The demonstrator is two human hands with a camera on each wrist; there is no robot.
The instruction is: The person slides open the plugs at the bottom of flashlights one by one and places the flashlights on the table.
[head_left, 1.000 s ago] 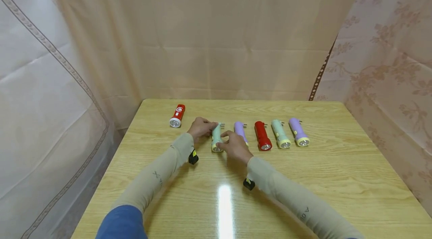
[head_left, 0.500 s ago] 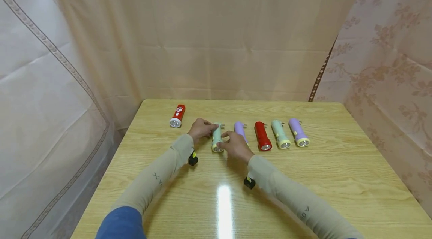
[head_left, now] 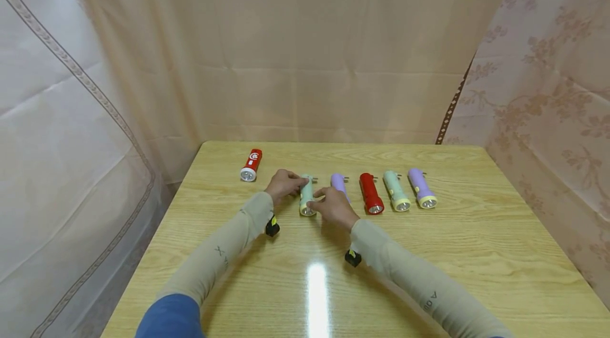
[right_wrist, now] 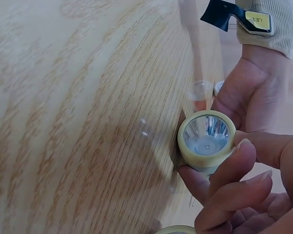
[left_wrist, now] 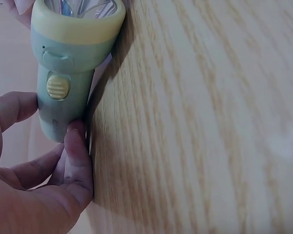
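Observation:
A mint-green flashlight (head_left: 307, 190) with a pale yellow head rim lies on the table, its lens end towards me. My left hand (head_left: 284, 183) pinches its tail end between thumb and fingers. At the head end, my right hand (head_left: 335, 209) holds the rim from the right. In the left wrist view the yellow switch (left_wrist: 58, 87) faces that camera, beside the curled left hand (left_wrist: 36, 183). The right wrist view looks straight at the lens (right_wrist: 206, 136), with thumb and fingers of the right hand (right_wrist: 249, 183) around the rim.
To the right lie a purple flashlight (head_left: 338, 183), partly behind my right hand, a red one (head_left: 369, 190), another mint-green one (head_left: 395, 189) and another purple one (head_left: 421, 186). A red-and-white flashlight (head_left: 251, 163) lies at the back left. Curtains surround the wooden table (head_left: 429, 258).

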